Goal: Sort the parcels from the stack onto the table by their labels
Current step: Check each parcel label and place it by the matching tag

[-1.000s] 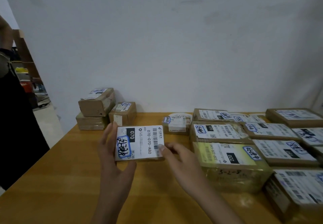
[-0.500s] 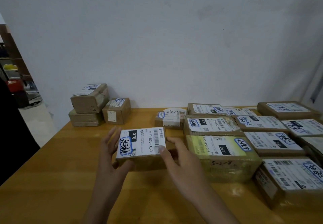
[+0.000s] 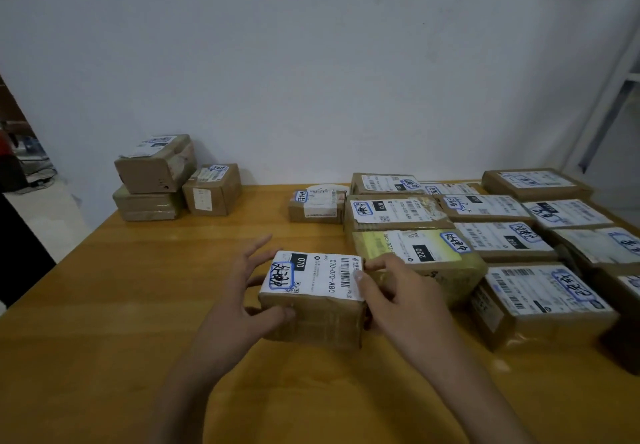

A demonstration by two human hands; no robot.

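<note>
Behind everything, a plain white wall (image 3: 311,62) is seen. Below it, a wooden table (image 3: 138,305) is spread, with labelled parcels (image 3: 502,242) laid in rows at the right and a small stack (image 3: 156,180) kept at the far left. Near the middle, a brown parcel (image 3: 311,291) marked 070 is gripped at its ends by the left hand (image 3: 239,308), fingers spread, and the right hand (image 3: 398,301), fingers curled.

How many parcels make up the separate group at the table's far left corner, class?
3. The top parcel sits on the bottom parcel; the side parcel stands just right of them. More could hide behind.
</note>
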